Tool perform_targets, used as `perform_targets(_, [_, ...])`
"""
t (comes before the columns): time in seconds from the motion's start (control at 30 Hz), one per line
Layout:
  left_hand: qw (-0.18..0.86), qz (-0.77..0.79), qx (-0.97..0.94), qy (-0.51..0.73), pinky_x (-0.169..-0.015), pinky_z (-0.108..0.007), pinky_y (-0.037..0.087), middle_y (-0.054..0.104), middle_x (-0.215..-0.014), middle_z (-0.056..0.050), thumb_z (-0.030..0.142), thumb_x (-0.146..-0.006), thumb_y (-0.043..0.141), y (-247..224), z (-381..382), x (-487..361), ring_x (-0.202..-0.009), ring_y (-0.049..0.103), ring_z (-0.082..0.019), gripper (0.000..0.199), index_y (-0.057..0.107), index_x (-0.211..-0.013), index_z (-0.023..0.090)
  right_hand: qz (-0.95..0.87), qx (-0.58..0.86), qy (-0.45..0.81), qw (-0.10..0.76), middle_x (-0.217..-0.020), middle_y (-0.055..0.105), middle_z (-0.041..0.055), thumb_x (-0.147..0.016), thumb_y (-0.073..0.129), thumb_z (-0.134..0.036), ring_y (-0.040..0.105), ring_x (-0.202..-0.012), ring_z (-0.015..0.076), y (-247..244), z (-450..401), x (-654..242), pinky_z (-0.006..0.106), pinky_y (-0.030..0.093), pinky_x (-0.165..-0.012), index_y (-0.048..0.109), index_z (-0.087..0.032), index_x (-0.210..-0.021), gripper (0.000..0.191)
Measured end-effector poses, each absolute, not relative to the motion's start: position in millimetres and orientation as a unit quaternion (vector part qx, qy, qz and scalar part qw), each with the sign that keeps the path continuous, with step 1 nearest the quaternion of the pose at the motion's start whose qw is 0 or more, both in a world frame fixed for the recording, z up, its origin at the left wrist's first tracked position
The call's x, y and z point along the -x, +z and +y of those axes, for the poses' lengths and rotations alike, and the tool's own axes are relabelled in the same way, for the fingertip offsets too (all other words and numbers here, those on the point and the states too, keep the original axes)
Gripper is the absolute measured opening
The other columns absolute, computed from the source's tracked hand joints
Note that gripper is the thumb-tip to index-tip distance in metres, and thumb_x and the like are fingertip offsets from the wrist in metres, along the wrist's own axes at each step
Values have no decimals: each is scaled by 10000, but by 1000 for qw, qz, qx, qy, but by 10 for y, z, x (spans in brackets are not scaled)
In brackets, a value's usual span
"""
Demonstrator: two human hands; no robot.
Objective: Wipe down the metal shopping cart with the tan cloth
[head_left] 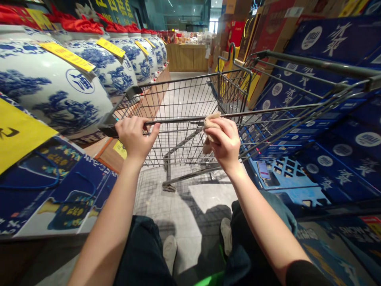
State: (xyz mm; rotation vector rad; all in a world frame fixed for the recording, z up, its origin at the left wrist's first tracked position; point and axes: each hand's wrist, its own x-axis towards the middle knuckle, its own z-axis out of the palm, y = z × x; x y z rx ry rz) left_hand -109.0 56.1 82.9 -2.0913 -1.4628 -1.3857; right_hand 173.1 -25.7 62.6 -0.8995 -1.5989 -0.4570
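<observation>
A wire shopping cart (181, 95) stands directly ahead of me, with its dark handle bar (178, 120) crossing just in front of my hands. My left hand (137, 137) is curled over the bar near its left end. My right hand (223, 139) grips a crumpled tan cloth (210, 127) against the same bar. The cloth hides part of the bar and bunches out on both sides of my fingers. The cart's basket shows nothing inside it.
Large blue-and-white porcelain jars (50, 87) with red cloth tops and yellow tags line the left. Stacked blue cartons (333, 47) rise on the right above a blue plastic pallet (285, 174). A tiled aisle (178, 206) runs ahead toward a wooden counter (186, 57).
</observation>
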Motion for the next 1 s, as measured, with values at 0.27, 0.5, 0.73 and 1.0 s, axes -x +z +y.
perform_targets(0.27, [111,-500,716,-474,-1047,-570,393,608,-825,-70,540,-928,619,838,552,1087,-949,592,-323,286,561,-830,279,-693,394,-200,570,-1148,778,51,-959,613,-107,675,-1151,254,669,-302,-1732,517,595,-1034,762,-282,-981,230])
perform_targets(0.5, [107,-501,717,-472,-1048,-588,386,606,-833,-78,560,-930,598,845,547,1081,-963,601,-336,302,565,-834,276,-695,390,-187,574,-1067,786,56,-980,596,-83,669,-1089,240,619,-269,-1695,483,601,-977,762,-268,-951,250])
perform_targets(0.73, [105,-500,719,-472,-1058,-583,383,599,-823,-71,560,-932,603,837,550,1092,-969,600,-333,301,563,-835,278,-682,399,-223,570,-1107,794,51,-934,637,-58,664,-1110,250,673,-273,-1885,483,589,-991,764,-277,-978,257])
perform_targets(1.0, [90,-495,719,-479,-1067,-582,378,586,-811,-64,547,-916,624,848,537,1086,-951,587,-328,286,564,-831,280,-655,411,-267,576,-1095,784,39,-912,643,-97,669,-1069,249,663,-304,-2189,486,591,-966,765,-292,-988,243])
